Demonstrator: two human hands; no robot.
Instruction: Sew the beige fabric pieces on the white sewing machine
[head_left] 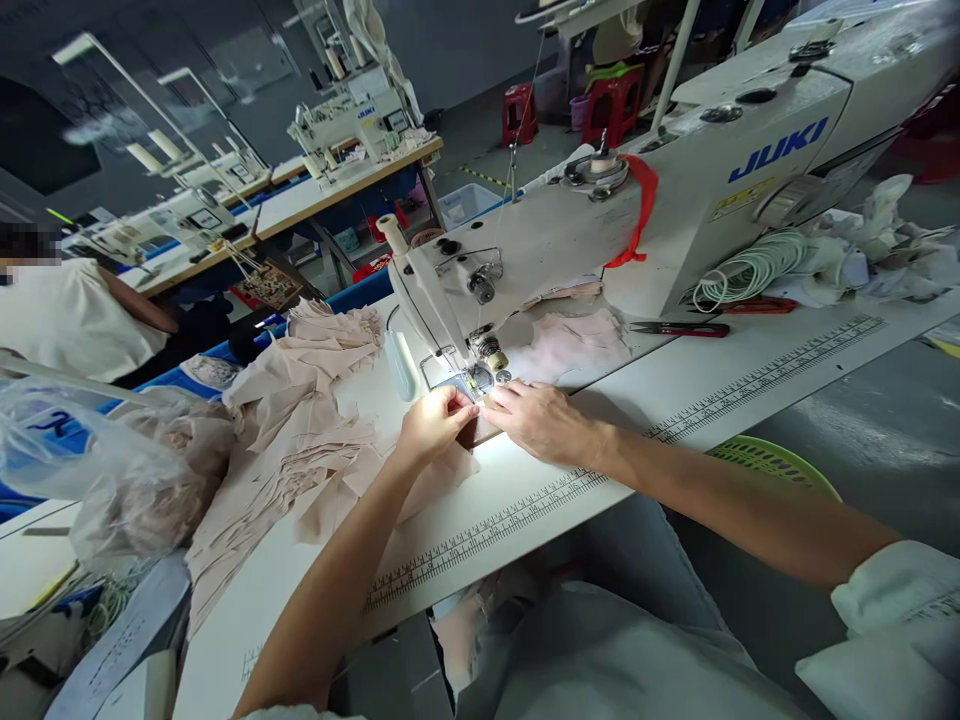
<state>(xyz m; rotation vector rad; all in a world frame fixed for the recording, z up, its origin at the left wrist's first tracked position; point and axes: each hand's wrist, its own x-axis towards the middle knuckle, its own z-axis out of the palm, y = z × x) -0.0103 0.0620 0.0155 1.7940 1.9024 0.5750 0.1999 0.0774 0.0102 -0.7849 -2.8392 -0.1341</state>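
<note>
Keeping the small work flat by the needle seems to be why both hands are brought in so close. A pale pink cloth piece (442, 478) is spread on the table (517, 478), with its far end right under the head of the sewing machine (555, 240). It's pinched near the needle by the left hand (427, 430), thumb and finger together. The fingers of the right hand (544, 425) are bunched and lowered just beside it; whether any cloth is gripped there can't be told. The cloth pile (262, 480) is laid out on the left, probably so pieces can be reached easily, and more pink cloth (577, 345) is set right of the needle. The snips (686, 328) are parked further right, likely to be kept off the cloth but handy.

As for containers, crumpled pinkish cloth can be seen through the clear plastic bag (45, 430) at the left. The green basket (772, 460) is mostly hidden by the table edge, so its contents can't be made out. Same for the clear bin (469, 205) on the far floor.
</note>
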